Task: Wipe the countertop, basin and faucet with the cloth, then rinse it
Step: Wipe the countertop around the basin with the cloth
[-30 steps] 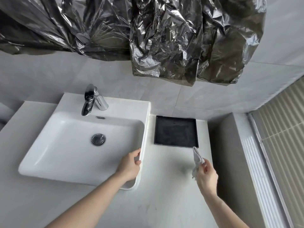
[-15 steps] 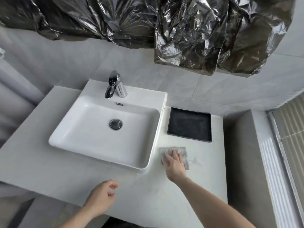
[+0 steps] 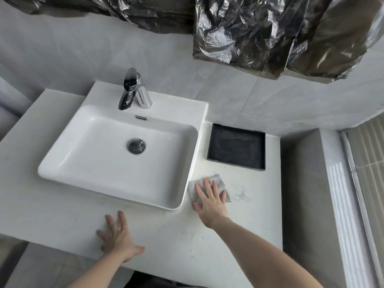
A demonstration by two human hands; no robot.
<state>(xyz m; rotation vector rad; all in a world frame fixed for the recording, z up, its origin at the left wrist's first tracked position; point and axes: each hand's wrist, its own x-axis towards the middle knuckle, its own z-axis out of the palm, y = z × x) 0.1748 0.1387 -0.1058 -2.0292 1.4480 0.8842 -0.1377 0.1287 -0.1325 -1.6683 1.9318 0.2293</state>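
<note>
Grey speckled cloth [image 3: 216, 185] lies spread flat on the pale marbled countertop [image 3: 187, 242], just beside the front right corner of the white basin [image 3: 116, 171]. The right hand [image 3: 211, 201] presses it down with straight, spread fingers pointing away toward the wall. The cloth's longer side runs left to right. The left hand [image 3: 117, 239] rests flat on the countertop near its front edge, fingers splayed and holding nothing. The chrome faucet [image 3: 129, 90] stands at the back of the basin, its spout pointing forward over the bowl. A black tray [image 3: 236, 147] sits behind the cloth, apart from it. No readable writing or brand shows on anything.
</note>
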